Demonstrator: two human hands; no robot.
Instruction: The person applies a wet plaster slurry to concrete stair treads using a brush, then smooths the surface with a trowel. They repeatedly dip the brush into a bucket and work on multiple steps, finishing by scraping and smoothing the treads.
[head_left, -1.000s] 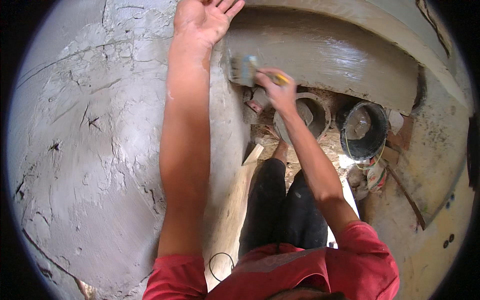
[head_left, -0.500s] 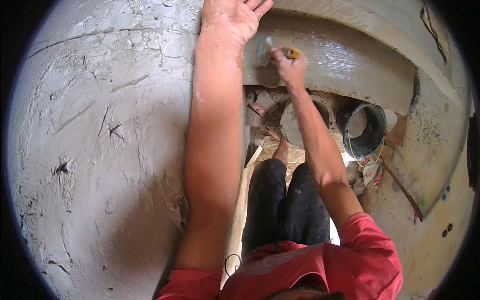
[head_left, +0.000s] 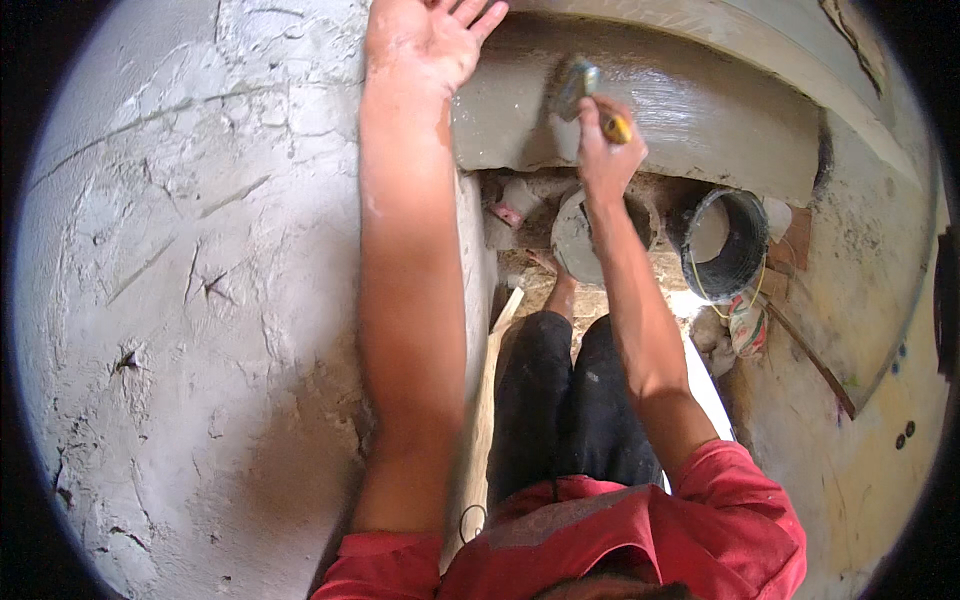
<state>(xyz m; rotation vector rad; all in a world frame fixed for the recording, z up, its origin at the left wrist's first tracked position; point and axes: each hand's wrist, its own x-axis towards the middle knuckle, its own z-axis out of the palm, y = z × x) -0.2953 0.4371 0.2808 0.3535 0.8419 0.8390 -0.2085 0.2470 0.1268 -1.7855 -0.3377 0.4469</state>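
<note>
My right hand (head_left: 610,155) grips a paintbrush (head_left: 618,127) by its yellow handle. The brush's bristles (head_left: 577,90) are against the wet grey plastered surface (head_left: 690,110) across the top, which shines beside them. My left arm stretches up along the rough plaster wall (head_left: 200,330). At its end my left hand (head_left: 430,45) is empty, palm showing and fingers spread, partly cut off by the upper edge. Whether its back rests on the wall I cannot tell.
Below the plastered surface stand a grey bucket (head_left: 572,240) and a black bucket (head_left: 725,250) with a yellow handle. A wooden plank (head_left: 492,375) runs beside my legs. A printed bag (head_left: 746,325) lies under the black bucket, near a thin bar (head_left: 815,370).
My right hand has carried the brush to the right across the plastered surface. My left hand appears slightly further left, still spread; the whole view has shifted a little.
</note>
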